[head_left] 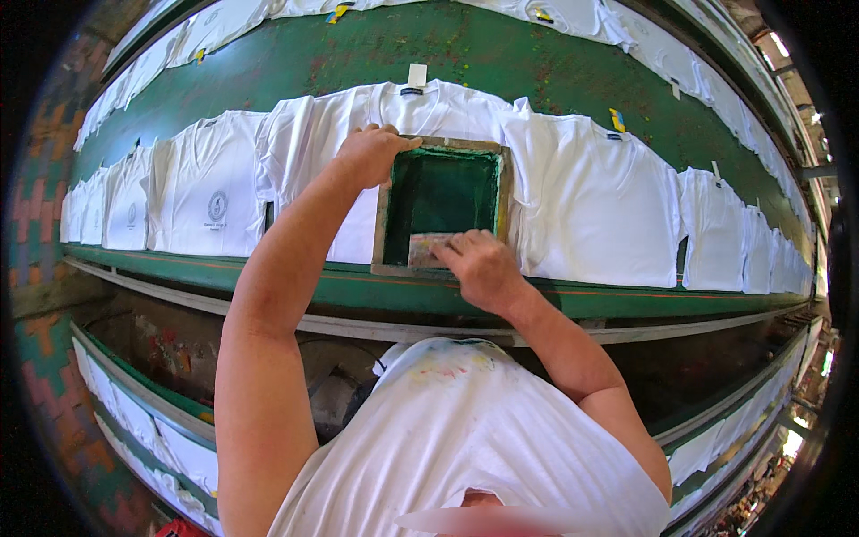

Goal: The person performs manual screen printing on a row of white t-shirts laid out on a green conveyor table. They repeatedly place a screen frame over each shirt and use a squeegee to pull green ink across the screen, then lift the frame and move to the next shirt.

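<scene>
A wooden-framed printing screen (pixel 447 192) with dark green mesh lies on the chest area of a white T-shirt (pixel 349 116). My left hand (pixel 371 154) grips the frame's far left corner. My right hand (pixel 483 267) is closed around a squeegee (pixel 429 251), its blade resting at the near end of the mesh inside the frame. The shirt's lower middle part is hidden under the screen.
To the left lie several white T-shirts, one with a dark round print (pixel 217 208). Plain white T-shirts (pixel 608 206) continue along the right of the long green table (pixel 429 45). More shirts line its far side. Behind me stands another table with white shirts (pixel 170 430).
</scene>
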The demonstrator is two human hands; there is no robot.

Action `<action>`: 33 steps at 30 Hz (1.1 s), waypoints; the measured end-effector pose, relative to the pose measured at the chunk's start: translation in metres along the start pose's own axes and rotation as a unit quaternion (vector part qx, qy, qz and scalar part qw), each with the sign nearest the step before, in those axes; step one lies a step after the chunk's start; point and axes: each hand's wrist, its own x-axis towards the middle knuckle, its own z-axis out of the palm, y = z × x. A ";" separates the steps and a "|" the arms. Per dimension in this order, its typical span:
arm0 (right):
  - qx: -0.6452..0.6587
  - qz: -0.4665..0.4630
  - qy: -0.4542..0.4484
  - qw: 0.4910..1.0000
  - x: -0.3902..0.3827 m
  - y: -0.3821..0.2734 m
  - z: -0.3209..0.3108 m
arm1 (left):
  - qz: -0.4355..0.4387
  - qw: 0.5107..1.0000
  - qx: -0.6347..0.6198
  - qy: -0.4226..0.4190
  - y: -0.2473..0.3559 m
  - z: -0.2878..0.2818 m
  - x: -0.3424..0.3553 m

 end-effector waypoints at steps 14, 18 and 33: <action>0.044 0.096 0.009 0.994 0.093 0.104 -0.009 | -0.008 1.000 0.001 0.017 0.002 0.001 0.000; 0.020 0.113 -0.015 0.993 0.085 0.091 -0.006 | -0.013 1.000 0.017 0.003 0.001 0.001 0.002; -0.004 0.076 -0.016 0.997 0.001 -0.016 0.010 | -0.010 0.996 -0.054 0.065 -0.015 0.018 -0.005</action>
